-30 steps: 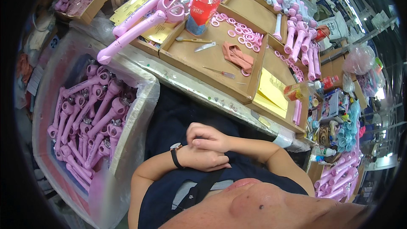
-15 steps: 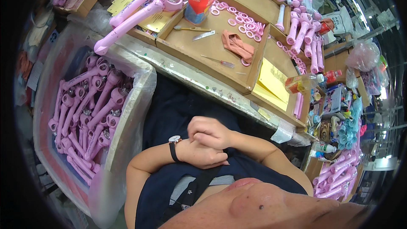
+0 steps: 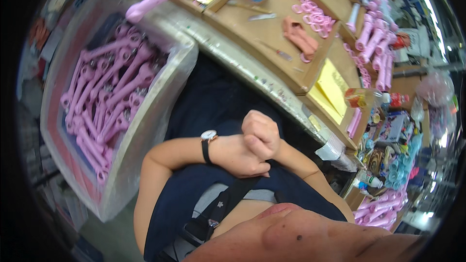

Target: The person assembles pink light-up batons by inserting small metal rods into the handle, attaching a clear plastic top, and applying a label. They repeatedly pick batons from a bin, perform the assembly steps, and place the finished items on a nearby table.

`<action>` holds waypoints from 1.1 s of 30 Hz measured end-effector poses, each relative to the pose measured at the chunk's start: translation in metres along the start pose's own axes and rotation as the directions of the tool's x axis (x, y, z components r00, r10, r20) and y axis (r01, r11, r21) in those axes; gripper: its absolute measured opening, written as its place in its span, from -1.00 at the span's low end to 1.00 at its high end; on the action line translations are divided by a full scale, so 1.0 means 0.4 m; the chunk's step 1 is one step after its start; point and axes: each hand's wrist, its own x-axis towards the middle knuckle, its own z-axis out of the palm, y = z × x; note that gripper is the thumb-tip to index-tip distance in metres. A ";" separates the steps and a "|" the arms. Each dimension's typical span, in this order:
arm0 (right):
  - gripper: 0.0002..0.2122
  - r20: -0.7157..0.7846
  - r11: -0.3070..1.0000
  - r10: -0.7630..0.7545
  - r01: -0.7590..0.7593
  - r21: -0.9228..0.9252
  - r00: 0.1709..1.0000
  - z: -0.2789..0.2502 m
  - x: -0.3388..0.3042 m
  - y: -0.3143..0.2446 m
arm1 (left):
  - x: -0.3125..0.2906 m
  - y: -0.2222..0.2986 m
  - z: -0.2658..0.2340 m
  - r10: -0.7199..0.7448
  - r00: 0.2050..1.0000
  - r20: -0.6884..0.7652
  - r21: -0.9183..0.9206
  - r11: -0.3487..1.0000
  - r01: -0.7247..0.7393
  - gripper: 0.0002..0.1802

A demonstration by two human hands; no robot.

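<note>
My left hand point(image 3: 239, 156), with a black-strapped watch point(image 3: 208, 136) on its wrist, lies across my body with its fingers curled in. My right hand point(image 3: 262, 135) is closed in a fist, held against the left hand's fingers. Nothing shows in either hand. Both are in front of my dark blue top, apart from the bench. Left of them stands a plastic-lined bin point(image 3: 182, 68) filled with pink plastic wand-like parts point(image 3: 114, 87) with round ring-shaped heads.
Beyond the bench edge point(image 3: 242, 70), a cardboard tray point(image 3: 252, 34) holds pink rings point(image 3: 315, 16), a knife blade point(image 3: 262, 17), a screwdriver point(image 3: 284, 56) and an orange cloth point(image 3: 299, 39). Yellow sheets point(image 3: 331, 90) and a drink bottle point(image 3: 358, 97) are at right. More pink parts point(image 3: 381, 211) lie lower right.
My right fist has lifted and turned, and sits higher and farther right against the left hand. The view has tilted, so the bin and bench appear shifted up and to the right.
</note>
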 end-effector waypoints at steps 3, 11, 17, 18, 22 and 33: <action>-0.88 0.182 0.972 0.081 -0.118 0.203 0.980 0.006 0.002 -0.002 | 0.000 0.012 0.014 -0.036 0.999 -0.018 0.055 0.998 0.037 -0.69; -0.82 -0.023 0.995 -0.012 0.014 0.099 1.000 0.013 -0.001 -0.020 | -0.004 0.022 0.042 -0.102 0.989 -0.111 -0.022 0.995 0.100 -0.78; -0.64 -0.120 0.995 -0.058 0.066 0.070 0.991 0.013 -0.001 -0.024 | -0.001 0.031 0.034 -0.218 0.964 0.151 0.036 0.976 0.215 -0.85; -0.63 -0.164 0.995 -0.083 0.091 0.046 0.983 0.012 0.000 -0.026 | -0.004 0.031 0.029 -0.169 0.974 0.151 0.066 0.985 0.161 -0.83; -0.73 -0.016 0.986 -0.085 0.087 0.142 0.996 0.009 0.000 -0.021 | 0.002 0.029 0.030 -0.163 0.986 -0.018 0.105 0.981 0.164 -0.80; -0.68 0.004 0.978 -0.116 0.113 0.175 0.993 0.015 -0.001 -0.011 | 0.007 0.025 0.037 -0.231 0.961 -0.154 -0.122 0.969 0.213 -0.92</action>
